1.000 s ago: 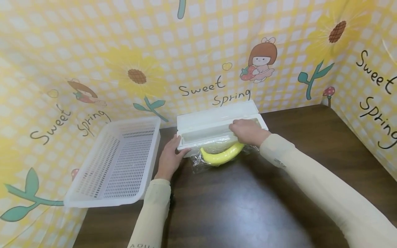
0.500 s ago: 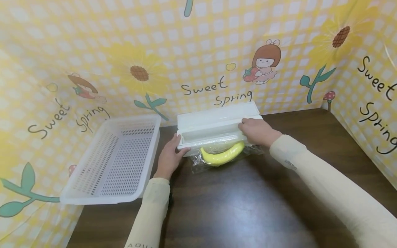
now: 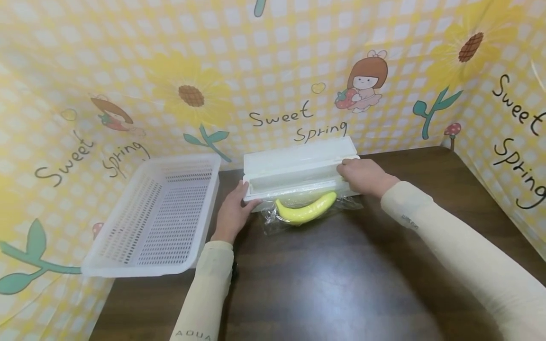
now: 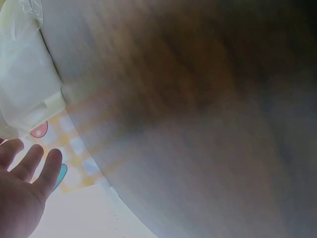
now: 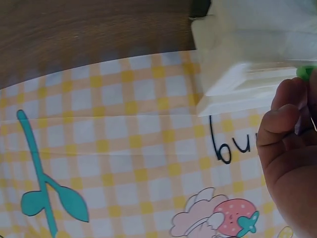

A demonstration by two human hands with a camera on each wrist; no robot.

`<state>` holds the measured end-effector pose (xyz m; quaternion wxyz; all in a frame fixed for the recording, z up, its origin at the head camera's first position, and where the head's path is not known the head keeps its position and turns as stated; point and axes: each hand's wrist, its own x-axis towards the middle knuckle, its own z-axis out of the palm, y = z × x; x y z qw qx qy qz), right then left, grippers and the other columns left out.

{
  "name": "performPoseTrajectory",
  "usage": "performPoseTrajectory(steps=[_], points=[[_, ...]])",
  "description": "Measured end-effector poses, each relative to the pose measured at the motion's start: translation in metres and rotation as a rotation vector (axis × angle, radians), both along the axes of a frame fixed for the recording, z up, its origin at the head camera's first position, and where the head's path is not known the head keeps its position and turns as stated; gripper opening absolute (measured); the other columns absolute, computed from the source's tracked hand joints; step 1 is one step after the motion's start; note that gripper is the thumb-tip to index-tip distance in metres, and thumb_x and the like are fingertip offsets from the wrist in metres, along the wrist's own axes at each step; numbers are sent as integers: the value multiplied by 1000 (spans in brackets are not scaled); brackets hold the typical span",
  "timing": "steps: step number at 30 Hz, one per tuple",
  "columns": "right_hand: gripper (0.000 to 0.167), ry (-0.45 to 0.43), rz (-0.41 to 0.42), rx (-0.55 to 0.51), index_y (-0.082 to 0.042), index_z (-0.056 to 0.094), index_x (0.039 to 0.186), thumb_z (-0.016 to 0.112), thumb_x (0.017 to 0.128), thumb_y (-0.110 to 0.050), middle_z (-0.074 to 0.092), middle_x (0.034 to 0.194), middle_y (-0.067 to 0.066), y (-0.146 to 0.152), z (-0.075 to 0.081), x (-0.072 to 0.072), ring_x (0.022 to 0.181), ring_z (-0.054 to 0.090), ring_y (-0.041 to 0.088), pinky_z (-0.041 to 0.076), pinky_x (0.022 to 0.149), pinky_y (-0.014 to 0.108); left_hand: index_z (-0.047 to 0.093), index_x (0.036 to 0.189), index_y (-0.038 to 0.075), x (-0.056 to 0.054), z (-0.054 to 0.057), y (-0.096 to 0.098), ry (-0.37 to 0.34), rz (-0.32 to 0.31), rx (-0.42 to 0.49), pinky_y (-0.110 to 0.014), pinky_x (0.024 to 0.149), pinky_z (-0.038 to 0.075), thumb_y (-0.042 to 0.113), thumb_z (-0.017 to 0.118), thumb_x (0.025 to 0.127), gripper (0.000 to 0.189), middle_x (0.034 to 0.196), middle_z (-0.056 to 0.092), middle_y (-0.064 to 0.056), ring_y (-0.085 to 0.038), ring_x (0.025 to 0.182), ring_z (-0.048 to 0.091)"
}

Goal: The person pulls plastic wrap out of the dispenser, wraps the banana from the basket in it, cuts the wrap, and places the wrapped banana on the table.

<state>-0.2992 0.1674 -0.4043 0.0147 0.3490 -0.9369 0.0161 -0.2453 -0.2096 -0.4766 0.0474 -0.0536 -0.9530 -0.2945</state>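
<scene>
A long white cling film box (image 3: pixel 290 177) lies near the back of the table with its lid (image 3: pixel 298 154) raised. Clear film (image 3: pixel 270 226) stretches from its front, and a yellow banana (image 3: pixel 307 212) lies on it. At the box's right end, my right hand (image 3: pixel 368 177) pinches a small green slide cutter (image 5: pixel 303 73), which shows at the fingertips in the right wrist view. My left hand (image 3: pixel 232 210) rests against the left end, thumb along the front. In the left wrist view, three of its fingers (image 4: pixel 30 163) spread loosely beside the box end.
A white perforated basket (image 3: pixel 141 273) stands on the left of the dark wooden table (image 3: pixel 307 293), close to the left hand. A yellow checked cloth (image 3: pixel 277 57) with printed flowers and figures covers the walls behind and at both sides.
My right hand has slid rightward along the box from above the banana's tip to the right end. The left hand and the banana keep their places.
</scene>
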Motion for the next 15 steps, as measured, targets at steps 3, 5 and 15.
performPoseTrajectory(steps=[3,5,15], points=[[24,-5,-24,0,-10,54,80,64,81,12,53,78,6,7,0,1,65,52,23,48,57,41,36,156,9,-1,1,0,7,2,-11,-50,117,26,48,66,95,78,163,25,-9,-34,147,29],[25,-11,-41,-3,-10,54,80,65,80,13,53,77,5,13,0,1,65,52,23,49,57,41,36,156,9,-1,1,1,10,0,-13,-51,117,26,48,65,96,78,163,25,-9,-34,147,29],[24,4,-71,-17,-9,57,84,71,77,10,58,81,5,40,-2,-2,72,59,25,52,63,44,34,157,12,2,1,2,0,14,-5,-52,117,26,54,61,96,79,163,25,-8,-34,147,29]])
